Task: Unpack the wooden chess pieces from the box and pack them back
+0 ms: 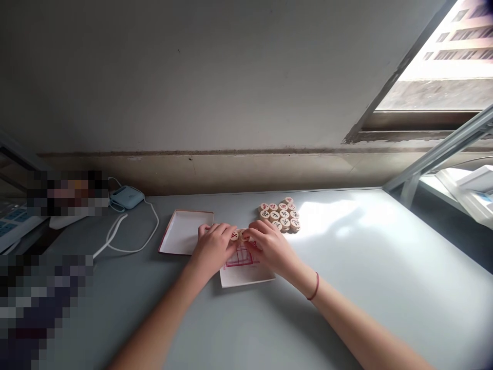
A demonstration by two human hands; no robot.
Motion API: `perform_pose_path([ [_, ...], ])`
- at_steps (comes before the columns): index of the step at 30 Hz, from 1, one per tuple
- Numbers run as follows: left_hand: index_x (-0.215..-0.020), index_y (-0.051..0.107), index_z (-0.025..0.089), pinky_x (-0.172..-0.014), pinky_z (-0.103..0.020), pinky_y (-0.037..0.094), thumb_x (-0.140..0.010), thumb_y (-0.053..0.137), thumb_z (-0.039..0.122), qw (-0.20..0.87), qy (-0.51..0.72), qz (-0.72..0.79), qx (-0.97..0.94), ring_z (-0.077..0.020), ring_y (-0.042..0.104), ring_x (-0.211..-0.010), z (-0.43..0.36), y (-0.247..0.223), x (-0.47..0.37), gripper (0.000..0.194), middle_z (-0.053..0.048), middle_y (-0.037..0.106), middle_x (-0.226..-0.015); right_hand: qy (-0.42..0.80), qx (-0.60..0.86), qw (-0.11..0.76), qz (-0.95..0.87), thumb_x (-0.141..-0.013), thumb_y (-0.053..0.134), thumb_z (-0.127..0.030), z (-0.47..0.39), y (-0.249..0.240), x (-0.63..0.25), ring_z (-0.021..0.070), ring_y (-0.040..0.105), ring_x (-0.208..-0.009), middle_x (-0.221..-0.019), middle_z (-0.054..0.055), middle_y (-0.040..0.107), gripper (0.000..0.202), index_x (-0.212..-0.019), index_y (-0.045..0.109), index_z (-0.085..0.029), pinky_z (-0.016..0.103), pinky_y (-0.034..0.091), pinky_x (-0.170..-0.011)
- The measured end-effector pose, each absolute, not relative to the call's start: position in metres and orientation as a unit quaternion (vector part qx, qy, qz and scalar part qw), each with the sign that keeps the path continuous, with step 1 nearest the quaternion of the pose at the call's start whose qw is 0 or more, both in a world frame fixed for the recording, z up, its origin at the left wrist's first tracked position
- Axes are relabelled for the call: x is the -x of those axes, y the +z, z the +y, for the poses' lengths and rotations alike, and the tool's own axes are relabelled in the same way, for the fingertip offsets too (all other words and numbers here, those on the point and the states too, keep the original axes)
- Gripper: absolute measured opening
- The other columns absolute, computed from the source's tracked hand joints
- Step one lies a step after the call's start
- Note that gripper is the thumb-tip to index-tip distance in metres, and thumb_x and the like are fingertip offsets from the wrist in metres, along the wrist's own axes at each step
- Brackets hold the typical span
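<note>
Over the far part of a white box with a red grid inside (246, 277), my left hand (216, 246) has its fingers closed on a round wooden piece with a red character (234, 235). Beside it, my right hand (272, 247) pinches another round piece (244, 236), partly hidden by the fingers. The two pieces sit side by side at the box's far edge. Behind my right hand stands a group of stacked wooden pieces (284, 222) with red and dark characters. A second shallow white box part (185, 231) lies to the left, partly behind my left hand.
A light blue device (127, 197) with a white cable (133, 251) lies at the back left of the grey table (346, 288). A power strip (15, 223) is at the far left. The wall runs along the table's back edge, and a metal frame (435, 154) rises at the right.
</note>
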State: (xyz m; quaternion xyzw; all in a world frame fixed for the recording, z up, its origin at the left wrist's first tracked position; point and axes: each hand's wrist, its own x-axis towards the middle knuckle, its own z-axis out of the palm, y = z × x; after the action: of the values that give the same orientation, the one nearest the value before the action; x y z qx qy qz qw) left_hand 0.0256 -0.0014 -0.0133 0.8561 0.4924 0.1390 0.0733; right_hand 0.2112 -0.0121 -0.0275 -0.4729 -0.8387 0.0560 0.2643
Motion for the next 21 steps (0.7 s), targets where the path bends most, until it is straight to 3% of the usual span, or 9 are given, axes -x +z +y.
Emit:
perform_pose_path([
  [7,-0.109,0.059,0.024,-0.086,-0.038,0.029,-0.091,0.054,0.021,0.083,0.135,0.494,-0.855,-0.0187,0.061,-0.098,-0.001,-0.012,-0.025,0.019,-0.001,0.068,-0.105,0.081,0.472,0.298,-0.825,-0.087,0.057,-0.022,-0.002,-0.013,-0.222,0.0205,0.059,-0.085,-0.096,0.007,0.063,0.01,-0.095,0.064,-0.022,0.033,0.048,-0.074],
  [10,-0.107,0.06,0.023,-0.086,-0.038,0.029,-0.091,0.054,0.026,0.082,0.136,0.493,-0.855,-0.0187,0.061,-0.097,0.0,-0.014,-0.025,0.017,-0.001,0.069,-0.105,0.076,0.59,0.313,-0.74,-0.089,0.054,-0.028,0.023,0.003,-0.25,0.0185,0.062,-0.078,-0.098,0.008,0.064,0.015,-0.095,0.065,-0.02,0.029,0.049,-0.068],
  [13,-0.104,0.061,0.023,-0.085,-0.038,0.029,-0.092,0.053,0.026,0.072,0.138,0.494,-0.855,-0.0193,0.061,-0.096,0.0,-0.016,-0.025,0.015,-0.001,0.069,-0.103,0.013,0.741,0.201,-0.641,-0.09,0.049,-0.035,0.057,0.016,-0.279,0.0232,0.062,-0.089,-0.105,0.013,0.064,0.027,-0.104,0.064,-0.017,0.031,0.047,-0.074],
  [16,-0.103,0.062,0.024,-0.086,-0.039,0.03,-0.09,0.052,0.023,0.069,0.141,0.499,-0.853,-0.0196,0.062,-0.096,-0.002,-0.017,-0.025,0.016,-0.001,0.069,-0.103,0.07,0.799,0.037,-0.596,-0.088,0.049,-0.04,0.084,0.019,-0.292,0.028,0.064,-0.091,-0.093,0.015,0.068,0.032,-0.098,0.067,-0.016,0.032,0.047,-0.069],
  [21,-0.109,0.061,0.023,-0.09,-0.042,0.032,-0.091,0.054,0.041,0.084,0.147,0.503,-0.847,-0.0223,0.061,-0.099,-0.005,-0.016,-0.024,0.027,-0.004,0.069,-0.107,0.106,0.802,-0.012,-0.588,-0.076,0.062,-0.034,0.105,0.008,-0.294,0.0292,0.067,-0.077,-0.079,0.016,0.068,0.026,-0.089,0.069,-0.013,0.032,0.045,-0.059],
])
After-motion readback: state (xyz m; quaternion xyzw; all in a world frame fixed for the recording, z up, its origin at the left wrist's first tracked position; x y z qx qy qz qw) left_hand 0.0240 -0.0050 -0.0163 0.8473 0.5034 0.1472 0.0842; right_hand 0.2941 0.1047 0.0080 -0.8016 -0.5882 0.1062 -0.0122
